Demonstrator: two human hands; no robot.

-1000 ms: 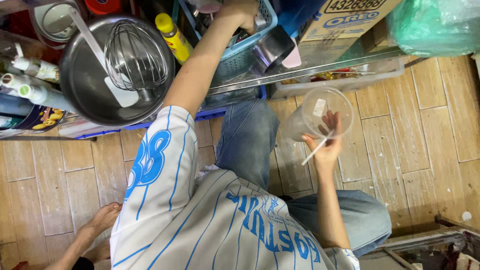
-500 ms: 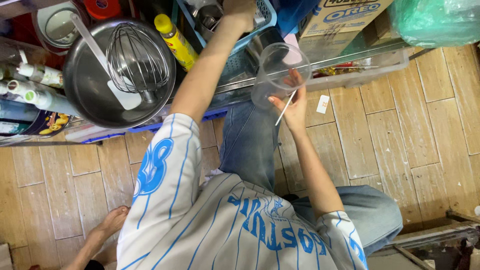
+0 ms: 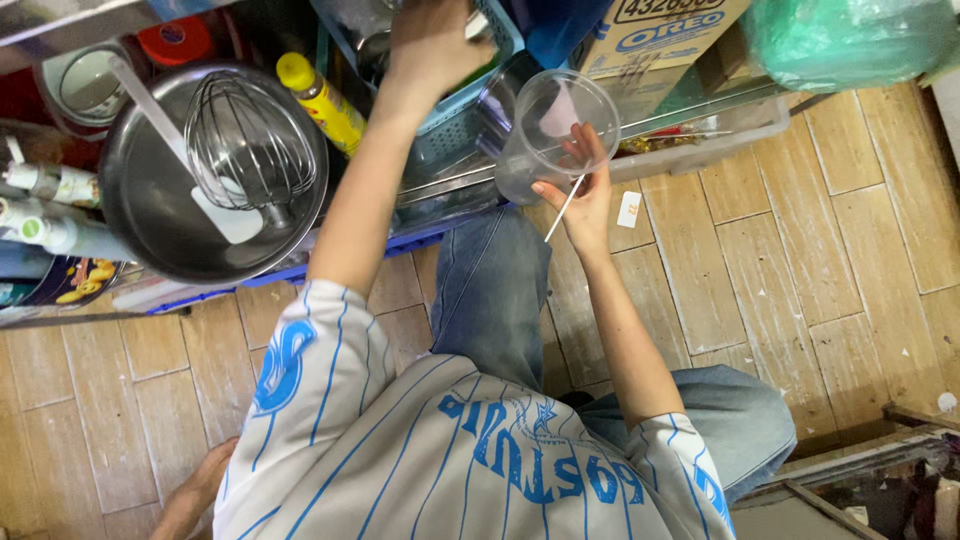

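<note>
Gripping clear plastic cup (image 3: pixel 545 135) in our right hand (image 3: pixel 580 195), fingers wrapped round its side, thin white stick (image 3: pixel 565 208) pinched alongside; cup tilted, mouth toward camera, just above shelf edge. Our left hand (image 3: pixel 430 45) reaches into blue basket (image 3: pixel 455 130); whether it has closed on anything, we cannot tell. Beyond: yellow bottle (image 3: pixel 322 100), steel bowl (image 3: pixel 150 210) with whisk (image 3: pixel 250 145) and white spatula (image 3: pixel 190 170)
</note>
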